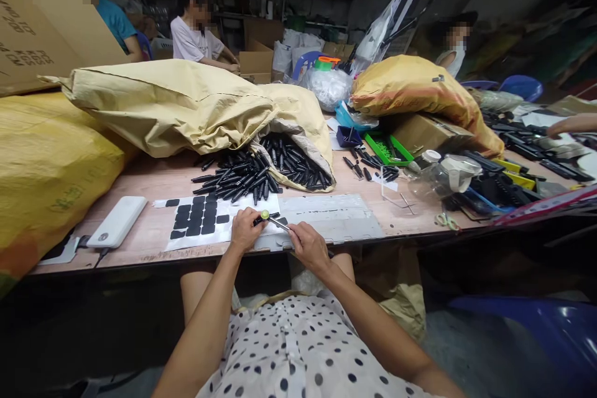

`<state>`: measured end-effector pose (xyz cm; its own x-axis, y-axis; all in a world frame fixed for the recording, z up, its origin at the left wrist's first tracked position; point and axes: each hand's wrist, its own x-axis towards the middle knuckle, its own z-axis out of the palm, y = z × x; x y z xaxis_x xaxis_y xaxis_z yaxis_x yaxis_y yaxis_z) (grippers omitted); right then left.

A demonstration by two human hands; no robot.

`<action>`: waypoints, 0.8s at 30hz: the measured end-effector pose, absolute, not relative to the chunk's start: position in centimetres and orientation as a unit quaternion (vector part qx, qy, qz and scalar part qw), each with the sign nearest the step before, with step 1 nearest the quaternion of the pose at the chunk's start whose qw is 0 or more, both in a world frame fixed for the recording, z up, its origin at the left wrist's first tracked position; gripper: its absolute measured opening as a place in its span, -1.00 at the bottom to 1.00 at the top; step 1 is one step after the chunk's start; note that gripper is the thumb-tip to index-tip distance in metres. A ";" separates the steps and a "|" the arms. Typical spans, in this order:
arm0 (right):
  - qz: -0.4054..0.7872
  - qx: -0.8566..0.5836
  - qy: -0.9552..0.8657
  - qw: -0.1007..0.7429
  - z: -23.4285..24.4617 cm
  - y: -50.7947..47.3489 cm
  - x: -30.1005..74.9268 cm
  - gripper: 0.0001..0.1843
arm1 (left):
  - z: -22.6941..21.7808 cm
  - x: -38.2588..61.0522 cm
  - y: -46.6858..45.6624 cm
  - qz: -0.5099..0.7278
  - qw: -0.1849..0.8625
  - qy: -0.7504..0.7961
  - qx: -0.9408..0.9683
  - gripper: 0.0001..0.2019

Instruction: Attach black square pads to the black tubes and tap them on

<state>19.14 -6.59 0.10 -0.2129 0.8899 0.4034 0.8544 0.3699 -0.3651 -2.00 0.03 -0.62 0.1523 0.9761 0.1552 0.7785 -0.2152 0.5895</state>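
My right hand (pixel 308 245) is closed around the end of a slim metal rod (pixel 278 222). At the rod's other end is a small round yellow-green piece (pixel 265 214), beside my left fingers. My left hand (pixel 245 230) pinches a small black part (pixel 257 220), mostly hidden by the fingers. Left of that hand lies a white sheet (pixel 186 241) with rows of black rounded-square stickers (pixel 196 216). Just beyond, a heap of black pen-shaped parts (pixel 233 177) spills from a tan paper sack (pixel 177 102). A grey mat (pixel 331 217) lies under and right of my hands.
A white power bank (pixel 116 222) with a cable sits left, by a yellow sack (pixel 56 168). To the right are a green tray (pixel 389 149), a bent wire stand (pixel 396 196), a clear jar (pixel 438 177) and scissors (pixel 446 221). Other people sit beyond the table.
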 end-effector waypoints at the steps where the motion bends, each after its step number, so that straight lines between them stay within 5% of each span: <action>1: 0.030 -0.562 -0.778 0.279 0.0 -6.4 19.2 -0.67 | -0.6 -2.0 0.0 0.259 0.189 0.598 0.734 -0.83; 24: -0.064 -0.611 -0.758 0.221 -1.3 -0.6 20.9 -0.83 | 0.0 -2.4 -3.1 0.334 0.199 0.530 0.753 -0.73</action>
<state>20.86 -0.55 -1.29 -0.1566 0.8977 0.4119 0.9537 0.2459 -0.1731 -2.44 -3.09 -0.02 0.2140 0.9322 0.2921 0.6655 -0.3580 0.6549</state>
